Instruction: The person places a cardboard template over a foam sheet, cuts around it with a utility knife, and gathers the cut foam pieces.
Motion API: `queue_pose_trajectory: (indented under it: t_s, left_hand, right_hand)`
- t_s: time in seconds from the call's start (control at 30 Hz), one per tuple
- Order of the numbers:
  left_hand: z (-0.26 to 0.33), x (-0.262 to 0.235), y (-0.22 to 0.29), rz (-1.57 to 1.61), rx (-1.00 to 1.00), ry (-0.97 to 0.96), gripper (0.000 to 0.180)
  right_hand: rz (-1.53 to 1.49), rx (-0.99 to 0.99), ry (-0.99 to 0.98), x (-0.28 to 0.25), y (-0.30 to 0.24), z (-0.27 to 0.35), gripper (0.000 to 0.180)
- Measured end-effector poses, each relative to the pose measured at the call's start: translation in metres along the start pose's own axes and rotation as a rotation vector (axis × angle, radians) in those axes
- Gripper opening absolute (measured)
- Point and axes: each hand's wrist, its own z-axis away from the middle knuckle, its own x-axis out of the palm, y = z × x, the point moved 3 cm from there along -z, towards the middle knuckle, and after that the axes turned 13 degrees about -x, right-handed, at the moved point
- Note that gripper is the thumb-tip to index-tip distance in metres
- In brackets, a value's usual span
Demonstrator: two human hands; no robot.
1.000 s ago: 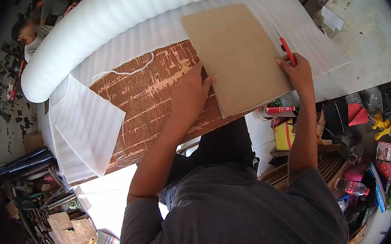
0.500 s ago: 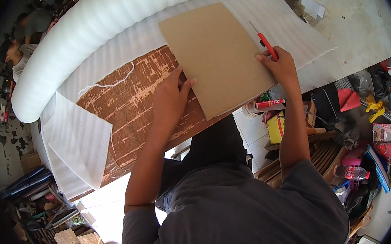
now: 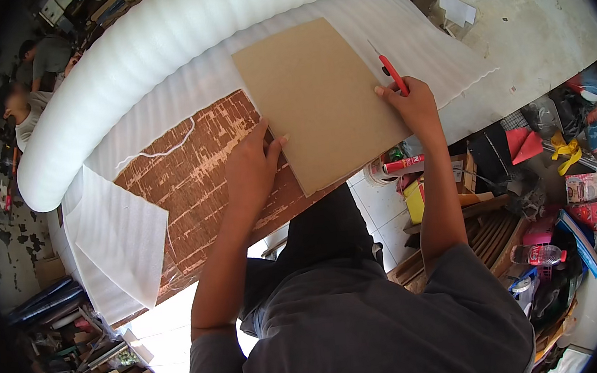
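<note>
Counter (image 3: 196, 188): biggest thing here, worn brown top, runs under and left of the cardboard (image 3: 319, 99).
Foam roll (image 3: 172, 41): white, thick, lies beyond the cardboard, far side, stretching well past it to the left.
Foam sheet (image 3: 436, 54): white, flat, seen beyond the cardboard and to its right; looks joined to the roll. No cut seen along the cardboard's right edge, so that part seems left undone.
Cardboard: tan, roughly rectangular, flat, near edge at the counter's near edge. Appears already placed over foam; exact overlap underneath hidden.
Loose foam pieces (image 3: 129, 233): two, overlapping, well left of the cardboard; seem cut off already, so some cutting looks done.
Bucket (image 3: 375, 175): white, below the cardboard's near right corner, mostly blocked; contents can't be made out, red tube (image 3: 404, 164) in front of it or at its mouth, can't tell which.
Left hand (image 3: 250, 161): at the cardboard's left edge, thumb on it, thumb and forefinger apart.
Right hand (image 3: 413, 105): at the cardboard's right edge, thumb tip touching, fingers closed round the cutter (image 3: 394, 75).
Bottle (image 3: 539, 255): clear plastic, red cap, lying among clutter well right of the cardboard; contents unclear.
Cutter: red handle, thin blade pointing away, just right of the cardboard.
Foam strip (image 3: 165, 153): thin white offcut, left of the cardboard.
</note>
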Motion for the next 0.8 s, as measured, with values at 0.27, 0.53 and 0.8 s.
queue_pose_trajectory:
  t_s: [0.27, 0.53, 0.8]
  left_hand:
    - [0.000, 0.001, 0.001, -0.018, 0.043, 0.017, 0.048]
    - [-0.002, 0.003, -0.002, -0.015, 0.062, 0.013, 0.046]
    - [-0.003, 0.004, -0.005, -0.022, 0.073, 0.006, 0.048]
  right_hand:
    - [0.008, -0.015, -0.039, 0.006, 0.004, 0.000, 0.047]
    - [0.118, -0.047, 0.007, 0.001, -0.008, -0.003, 0.051]
    - [-0.406, 0.018, -0.135, 0.004, -0.011, 0.001, 0.042]
